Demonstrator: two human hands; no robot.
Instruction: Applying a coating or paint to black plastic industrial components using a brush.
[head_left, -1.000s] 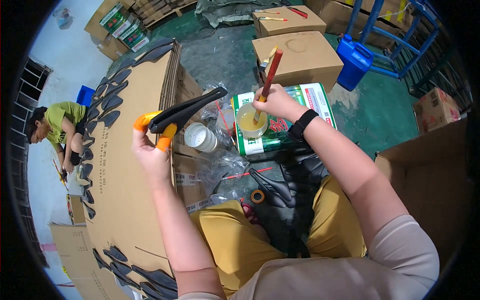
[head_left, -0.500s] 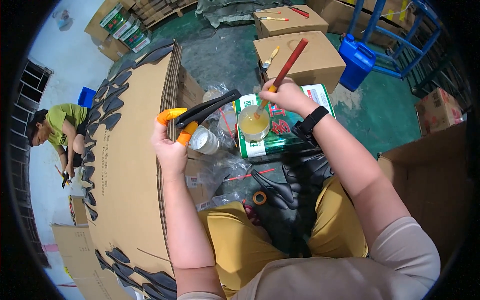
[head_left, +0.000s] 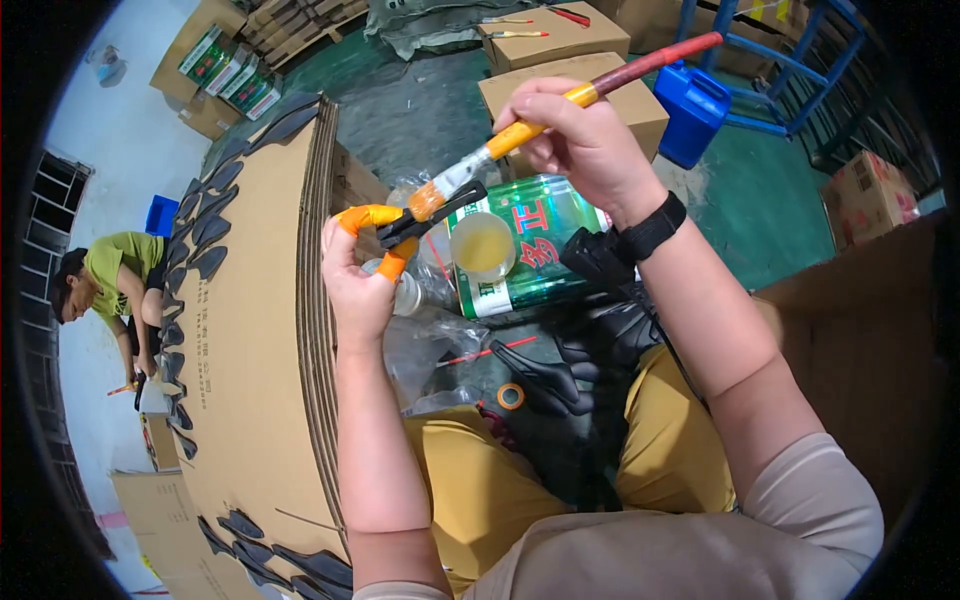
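My left hand (head_left: pixel 357 298), with orange wraps on the thumb and a finger, is closed on a narrow black molded part (head_left: pixel 463 199), which resembles a bicycle saddle shell. A flat paintbrush (head_left: pixel 530 128) with a yellow and red handle is gripped in my right hand (head_left: pixel 585 140). Its wet bristles overlap the black part just past my left fingers. Below the brush, a clear cup (head_left: pixel 484 250) of yellowish liquid stands on a green metal can (head_left: pixel 560 232) lying on its side.
To the left, stacked cardboard (head_left: pixel 265 290) carries rows of black parts (head_left: pixel 212 232) along its edge. A co-worker (head_left: pixel 120 270) crouches beyond. Orange tape (head_left: pixel 511 396) and black saddle shells (head_left: pixel 540 375) lie by my legs. Boxes (head_left: pixel 555 85) and a blue jerrycan (head_left: pixel 692 115) stand ahead.
The paintbrush has come up out of the cup and over to the black part, its handle now leaning right. My left hand has turned the part and shifted slightly right.
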